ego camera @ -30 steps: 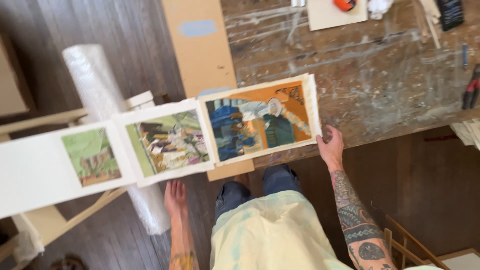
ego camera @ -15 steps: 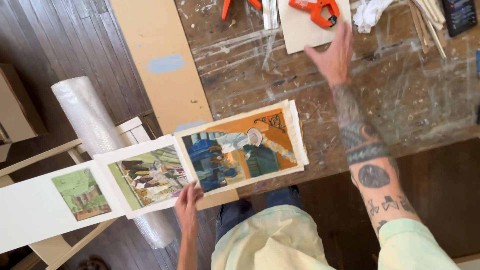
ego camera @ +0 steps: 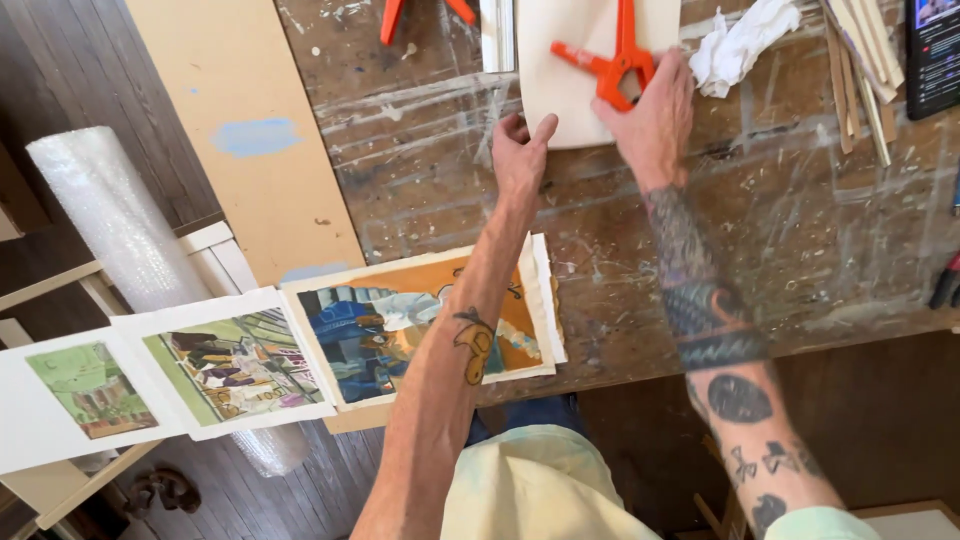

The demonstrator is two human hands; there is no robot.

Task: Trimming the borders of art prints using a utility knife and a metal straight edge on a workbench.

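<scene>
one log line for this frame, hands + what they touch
left hand: open, on cream sheet edge | right hand: on orange clamp | paintings at worktable edge, untouched

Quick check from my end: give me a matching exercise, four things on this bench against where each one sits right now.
Things:
1 orange clamp
2 white rag
3 bubble wrap roll
4 orange painting

Places:
A off the table's left side
B under the left forearm
C on the pale sheet, at the right hand
D right of the pale sheet

Pairs: 1-C, 2-D, 3-A, 4-B
</scene>
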